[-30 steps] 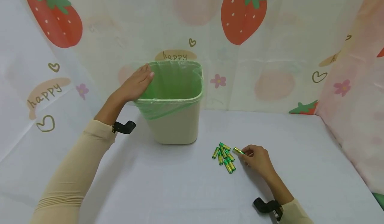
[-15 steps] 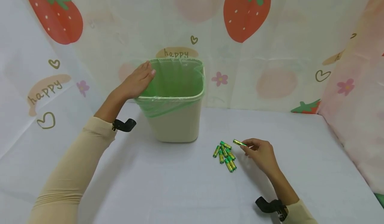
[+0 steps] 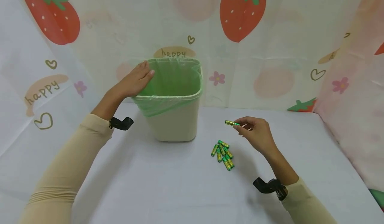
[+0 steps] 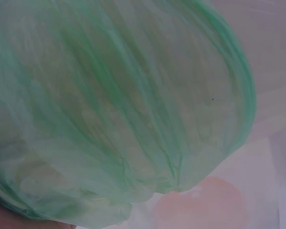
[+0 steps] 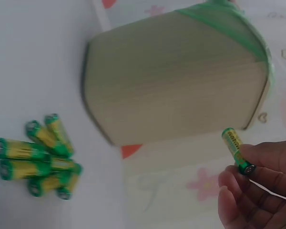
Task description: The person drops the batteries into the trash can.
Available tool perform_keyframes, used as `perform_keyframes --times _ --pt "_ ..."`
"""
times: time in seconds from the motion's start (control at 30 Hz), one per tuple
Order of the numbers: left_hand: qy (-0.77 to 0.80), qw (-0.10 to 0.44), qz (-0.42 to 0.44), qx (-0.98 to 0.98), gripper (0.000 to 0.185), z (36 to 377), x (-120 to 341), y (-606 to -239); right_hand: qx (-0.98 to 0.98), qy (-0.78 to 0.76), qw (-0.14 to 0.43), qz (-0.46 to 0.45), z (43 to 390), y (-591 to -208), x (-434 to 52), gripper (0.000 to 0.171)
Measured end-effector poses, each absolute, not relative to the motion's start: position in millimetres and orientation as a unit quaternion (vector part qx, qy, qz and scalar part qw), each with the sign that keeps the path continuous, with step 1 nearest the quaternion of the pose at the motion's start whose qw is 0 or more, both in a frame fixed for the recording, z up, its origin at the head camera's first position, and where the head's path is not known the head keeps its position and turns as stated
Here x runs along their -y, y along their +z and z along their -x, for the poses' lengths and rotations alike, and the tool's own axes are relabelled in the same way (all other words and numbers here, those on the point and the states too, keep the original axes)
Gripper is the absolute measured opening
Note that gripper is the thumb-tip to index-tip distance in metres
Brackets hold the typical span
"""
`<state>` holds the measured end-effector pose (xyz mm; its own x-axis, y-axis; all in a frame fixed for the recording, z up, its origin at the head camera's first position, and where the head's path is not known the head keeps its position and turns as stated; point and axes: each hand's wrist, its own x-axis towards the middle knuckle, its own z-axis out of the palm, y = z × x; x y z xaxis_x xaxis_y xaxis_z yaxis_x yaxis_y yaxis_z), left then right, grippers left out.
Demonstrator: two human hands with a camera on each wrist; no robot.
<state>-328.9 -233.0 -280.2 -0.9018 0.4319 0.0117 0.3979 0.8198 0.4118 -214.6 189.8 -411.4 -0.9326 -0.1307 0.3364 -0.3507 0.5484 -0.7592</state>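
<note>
Right hand (image 3: 256, 134), right of centre in the head view, pinches one green AA battery (image 3: 232, 123) at its fingertips, held in the air above the table (image 3: 180, 184) and short of the bin. Left hand (image 3: 135, 80) rests flat, fingers straight, on the upper-left rim of the beige waste bin (image 3: 175, 124), which carries a green plastic liner (image 3: 174, 80). A pile of like batteries (image 3: 222, 154) lies on the table below the raised one. Judgement: one battery in transit; the pile remains. The bin's contents are not visible.
</note>
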Motion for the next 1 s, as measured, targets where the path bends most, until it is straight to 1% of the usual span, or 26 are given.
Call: perform_keyframes --times 0.13,0.33,0.47,0.83,1.0 --pt "0.218 0.044 -0.219 -0.950 0.074 329.5 234.4 -279.3 0.872 0.441 0.133 -0.163 224.4 -383.2 -182.0 0.014" --pt "0.240 0.057 -0.220 -0.944 0.074 329.7 236.0 -277.9 0.863 0.450 0.128 -0.191 231.3 -349.8 -174.3 0.016" --pt "0.256 0.060 -0.216 -0.940 0.075 329.4 236.1 -276.5 0.859 0.454 0.128 -0.199 234.0 -333.3 -169.9 0.015" --pt "0.277 0.039 -0.214 -0.936 0.072 325.9 235.6 -273.9 0.859 0.429 0.151 -0.234 243.3 -298.3 -150.1 0.015" --pt "0.277 0.035 -0.209 -0.937 0.071 324.7 236.3 -270.5 0.850 0.438 0.149 -0.251 249.6 -284.5 -137.4 0.018"
